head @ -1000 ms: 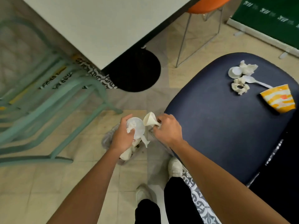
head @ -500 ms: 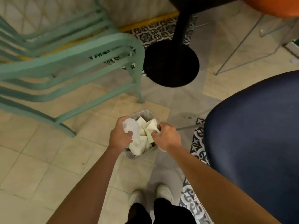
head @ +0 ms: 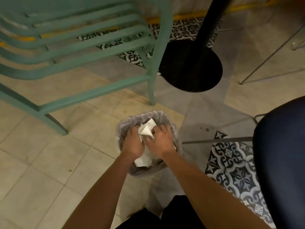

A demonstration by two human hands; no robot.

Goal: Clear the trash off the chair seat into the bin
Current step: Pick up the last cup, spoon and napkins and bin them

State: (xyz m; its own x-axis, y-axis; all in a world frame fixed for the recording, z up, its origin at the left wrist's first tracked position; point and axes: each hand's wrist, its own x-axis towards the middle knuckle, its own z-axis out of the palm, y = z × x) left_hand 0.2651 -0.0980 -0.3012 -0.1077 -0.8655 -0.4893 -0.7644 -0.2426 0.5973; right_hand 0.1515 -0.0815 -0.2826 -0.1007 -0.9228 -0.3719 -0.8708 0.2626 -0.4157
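Surroundings: a stack of green metal chairs [head: 156, 55] fills the upper left, its nearest leg standing on the pale tiled floor [head: 41, 162] just beyond the bin. A navy chair seat [head: 280, 154] takes up the right edge; none of its top surface that shows carries trash. A grey frame bar [head: 214, 140] runs from under that seat toward the bin. A black round table base [head: 189, 66] with its post [head: 209, 19] sits ahead and to the right, well apart from the bin. Black-and-white patterned tiles [head: 234, 166] lie between the bin and the navy seat. Thin metal legs [head: 272, 53] of another chair cross the upper right corner.

The bin [head: 123, 125], lined with a translucent bag, stands on the floor directly in front of the person's dark trousers [head: 156, 217]. Nothing stands between the arms and its mouth.

Task item: crumpled white paper trash [head: 146, 129] lies inside the bin, one folded piece rising between the two hands, more showing below the wrists.

Hands: both forearms reach straight down and forward. The left hand [head: 132, 144] and right hand [head: 160, 142] are palm-down over the bin mouth, side by side, fingers bent downward against the paper. Motion blur and the backs of the hands hide the fingertips; whether either hand grips the paper or merely presses on it cannot be determined.
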